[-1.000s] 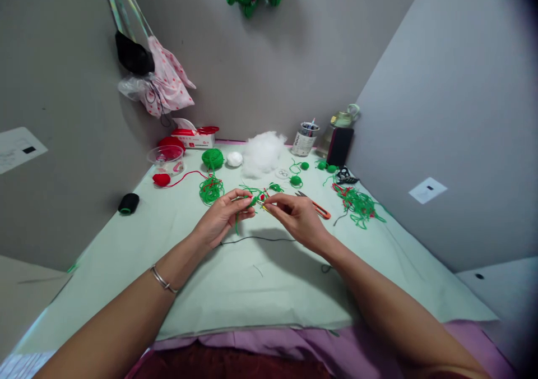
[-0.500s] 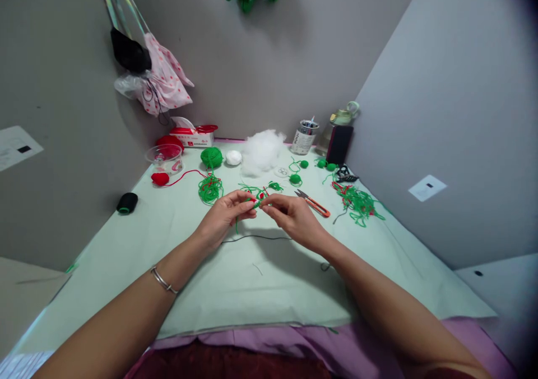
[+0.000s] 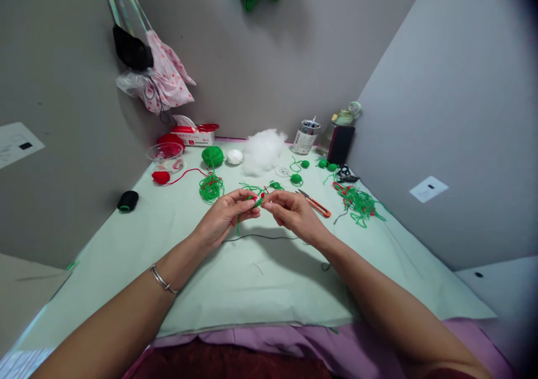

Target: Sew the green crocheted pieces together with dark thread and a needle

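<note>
My left hand (image 3: pixel 227 211) pinches a small crochet piece (image 3: pixel 258 200) in green, red and white between thumb and fingers, above the middle of the table. A green yarn tail (image 3: pixel 239 225) hangs below it. At the piece's right edge, my right hand (image 3: pixel 290 211) is closed with thumb and forefinger together; whatever they grip is too small to make out. A dark thread (image 3: pixel 260 236) runs across the table beneath both hands. Just beyond my right hand lie orange-handled thread snips (image 3: pixel 317 205).
Behind the hands are white stuffing (image 3: pixel 264 152), a green yarn ball (image 3: pixel 212 156) and loose green yarn (image 3: pixel 211 188). A clear tub (image 3: pixel 166 157) stands left; tangled yarn (image 3: pixel 359 202), a pen tin (image 3: pixel 305 138) and a phone (image 3: pixel 341 145) are right. A black spool (image 3: pixel 128 200) sits far left.
My right fingertips have shifted slightly right, and more of the crochet piece's white and green shows between the hands. The left hand keeps its hold. The view has shifted slightly.
</note>
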A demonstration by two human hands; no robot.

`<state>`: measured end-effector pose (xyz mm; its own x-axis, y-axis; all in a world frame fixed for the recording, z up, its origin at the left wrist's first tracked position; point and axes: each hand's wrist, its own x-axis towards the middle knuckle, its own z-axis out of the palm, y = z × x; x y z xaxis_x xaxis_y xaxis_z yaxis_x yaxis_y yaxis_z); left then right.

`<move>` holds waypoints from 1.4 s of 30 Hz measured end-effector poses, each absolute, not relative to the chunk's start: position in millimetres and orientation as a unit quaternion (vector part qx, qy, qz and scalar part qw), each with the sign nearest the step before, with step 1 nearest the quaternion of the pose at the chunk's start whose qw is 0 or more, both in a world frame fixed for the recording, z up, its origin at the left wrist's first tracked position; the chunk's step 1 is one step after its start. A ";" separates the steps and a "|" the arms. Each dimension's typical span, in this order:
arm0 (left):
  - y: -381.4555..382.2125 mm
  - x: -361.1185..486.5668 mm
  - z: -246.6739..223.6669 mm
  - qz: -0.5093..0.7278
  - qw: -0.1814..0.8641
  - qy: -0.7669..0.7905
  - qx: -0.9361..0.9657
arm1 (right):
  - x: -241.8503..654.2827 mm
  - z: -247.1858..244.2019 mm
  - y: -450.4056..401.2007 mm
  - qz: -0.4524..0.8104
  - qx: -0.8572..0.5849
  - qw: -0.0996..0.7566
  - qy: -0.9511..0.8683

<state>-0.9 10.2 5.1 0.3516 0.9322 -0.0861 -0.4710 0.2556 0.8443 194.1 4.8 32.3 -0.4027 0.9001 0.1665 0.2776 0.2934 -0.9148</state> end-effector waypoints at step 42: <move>3.7 0.2 5.2 0.336 0.758 0.307 0.467 | 294.0 57.7 61.7 0.492 -0.459 0.578 -0.462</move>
